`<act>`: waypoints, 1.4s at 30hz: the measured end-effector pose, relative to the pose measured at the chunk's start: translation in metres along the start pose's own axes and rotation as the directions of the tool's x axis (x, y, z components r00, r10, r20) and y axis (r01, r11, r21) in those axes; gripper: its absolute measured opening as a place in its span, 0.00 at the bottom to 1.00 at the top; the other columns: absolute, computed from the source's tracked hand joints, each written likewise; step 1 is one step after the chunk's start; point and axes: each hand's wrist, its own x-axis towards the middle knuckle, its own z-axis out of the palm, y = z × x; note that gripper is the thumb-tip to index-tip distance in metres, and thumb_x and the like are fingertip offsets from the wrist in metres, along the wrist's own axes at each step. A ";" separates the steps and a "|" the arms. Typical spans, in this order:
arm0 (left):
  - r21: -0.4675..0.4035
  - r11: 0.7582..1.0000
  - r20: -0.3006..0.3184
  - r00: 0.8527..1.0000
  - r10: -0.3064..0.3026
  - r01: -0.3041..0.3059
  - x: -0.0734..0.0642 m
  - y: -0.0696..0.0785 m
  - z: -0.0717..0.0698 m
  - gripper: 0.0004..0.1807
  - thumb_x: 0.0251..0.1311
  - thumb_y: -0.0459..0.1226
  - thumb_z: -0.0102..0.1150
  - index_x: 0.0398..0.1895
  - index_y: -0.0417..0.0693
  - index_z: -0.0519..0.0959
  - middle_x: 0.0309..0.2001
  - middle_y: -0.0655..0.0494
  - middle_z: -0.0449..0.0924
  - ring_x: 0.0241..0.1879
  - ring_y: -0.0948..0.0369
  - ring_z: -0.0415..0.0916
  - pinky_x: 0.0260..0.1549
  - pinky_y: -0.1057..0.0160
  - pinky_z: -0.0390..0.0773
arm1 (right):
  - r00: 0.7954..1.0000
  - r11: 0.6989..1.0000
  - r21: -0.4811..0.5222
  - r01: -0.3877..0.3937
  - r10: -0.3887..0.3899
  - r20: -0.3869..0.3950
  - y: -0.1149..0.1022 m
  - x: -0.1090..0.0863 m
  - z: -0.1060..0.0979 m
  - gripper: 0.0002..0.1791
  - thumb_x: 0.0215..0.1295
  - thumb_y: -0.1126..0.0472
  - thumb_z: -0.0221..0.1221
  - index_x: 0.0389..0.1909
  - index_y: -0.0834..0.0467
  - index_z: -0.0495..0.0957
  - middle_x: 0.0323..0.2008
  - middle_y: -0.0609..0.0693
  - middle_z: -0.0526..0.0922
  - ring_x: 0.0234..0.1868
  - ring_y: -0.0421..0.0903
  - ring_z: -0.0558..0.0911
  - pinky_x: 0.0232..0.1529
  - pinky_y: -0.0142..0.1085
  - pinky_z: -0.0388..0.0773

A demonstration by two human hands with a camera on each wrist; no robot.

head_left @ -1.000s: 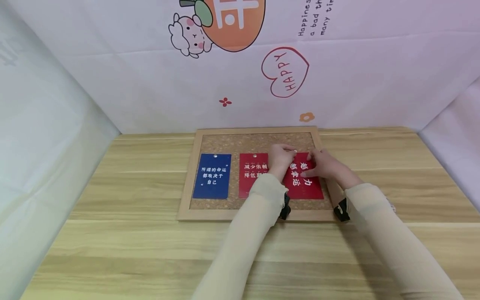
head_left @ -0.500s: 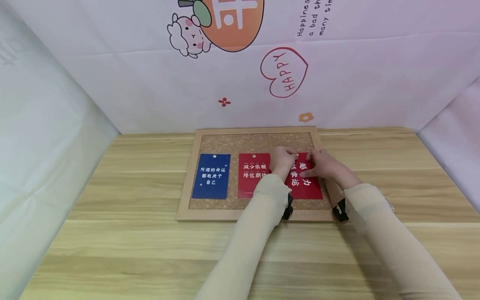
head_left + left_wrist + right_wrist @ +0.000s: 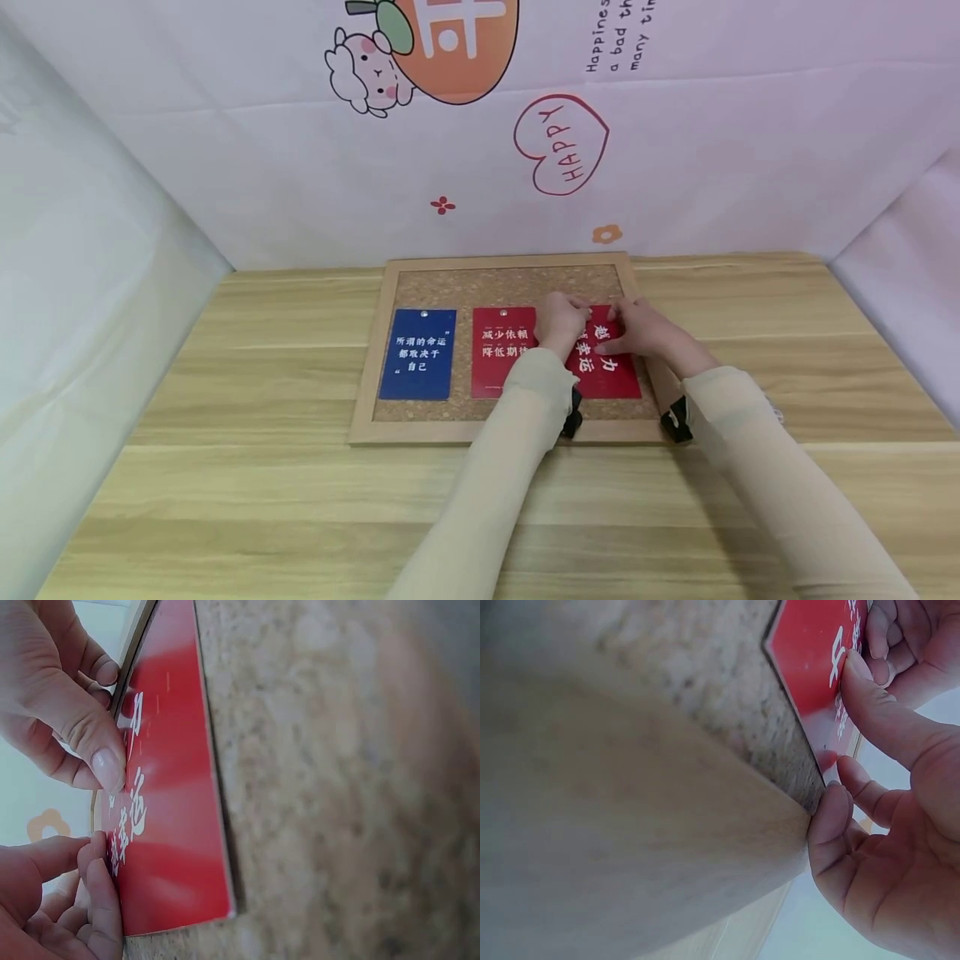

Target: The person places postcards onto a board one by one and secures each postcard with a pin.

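A red card with white characters [image 3: 618, 383] lies at the right of a wood-framed corkboard [image 3: 461, 287]. At the card's top edge, my left hand [image 3: 561, 323] pinches a small pale pushpin [image 3: 588, 311], mostly hidden by the fingertips. My right hand [image 3: 651, 332] rests on the same card's right part. Its thumb [image 3: 859, 671] lies nearly straight against the red face, and the other fingers reach the top right corner in the right wrist view. Left of it are another red card [image 3: 491, 379], partly behind my left hand, and a blue card [image 3: 416, 383], each pinned at the top.
The corkboard lies on a wood-grain table [image 3: 285, 500], its far side near a white printed backdrop [image 3: 675, 183]. White cloth [image 3: 82, 275] stands along the left side. Both sleeved forearms reach over the board's front edge, with dark straps at the wrists.
Between one second and half a second ago, my left hand shifted slightly right and down along the card's top. Since then both hands stay nearly in place; the whole view drifts a little left.
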 end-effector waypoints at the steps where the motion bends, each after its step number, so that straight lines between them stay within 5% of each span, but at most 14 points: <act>1: 0.003 1.000 -0.003 1.000 -0.001 0.001 0.000 0.000 0.000 0.08 0.61 0.40 0.60 0.37 0.52 0.88 0.45 0.61 0.86 0.47 0.61 0.79 0.42 0.62 0.78 | 1.000 1.000 0.003 -0.002 0.002 0.001 0.000 0.000 0.000 0.27 0.60 0.56 0.64 0.48 0.70 0.64 0.48 0.69 0.66 0.48 0.60 0.66 0.50 0.53 0.73; 10: 0.003 1.000 0.004 1.000 -0.009 0.009 0.002 0.000 -0.001 0.08 0.61 0.40 0.61 0.36 0.50 0.88 0.40 0.58 0.87 0.41 0.60 0.81 0.35 0.64 0.77 | 1.000 1.000 0.002 -0.001 0.001 0.002 0.000 0.000 0.000 0.26 0.60 0.57 0.64 0.46 0.69 0.63 0.47 0.68 0.66 0.47 0.60 0.65 0.49 0.52 0.73; 19: -0.123 0.992 0.078 0.997 0.012 -0.002 0.008 -0.005 -0.008 0.09 0.59 0.35 0.62 0.29 0.36 0.86 0.23 0.47 0.84 0.15 0.64 0.70 0.15 0.72 0.67 | 1.000 1.000 -0.006 0.010 -0.010 -0.001 -0.001 0.001 0.000 0.27 0.59 0.55 0.65 0.46 0.69 0.63 0.47 0.69 0.65 0.47 0.60 0.66 0.49 0.53 0.72; 24: -0.198 0.980 0.100 0.995 -0.007 0.027 0.012 -0.006 -0.007 0.09 0.59 0.33 0.62 0.29 0.33 0.85 0.26 0.43 0.85 0.14 0.65 0.70 0.15 0.72 0.73 | 1.000 1.000 0.003 0.001 -0.001 0.003 -0.001 0.001 0.001 0.27 0.59 0.56 0.65 0.46 0.69 0.63 0.46 0.68 0.64 0.47 0.60 0.66 0.49 0.52 0.72; 42: -0.224 0.972 0.115 0.992 -0.045 0.070 0.012 -0.004 -0.007 0.09 0.59 0.33 0.62 0.33 0.33 0.85 0.33 0.40 0.86 0.15 0.64 0.71 0.17 0.72 0.74 | 1.000 1.000 -0.003 0.003 -0.003 0.003 0.001 0.001 0.000 0.27 0.60 0.56 0.64 0.47 0.69 0.62 0.47 0.70 0.64 0.48 0.61 0.66 0.51 0.54 0.72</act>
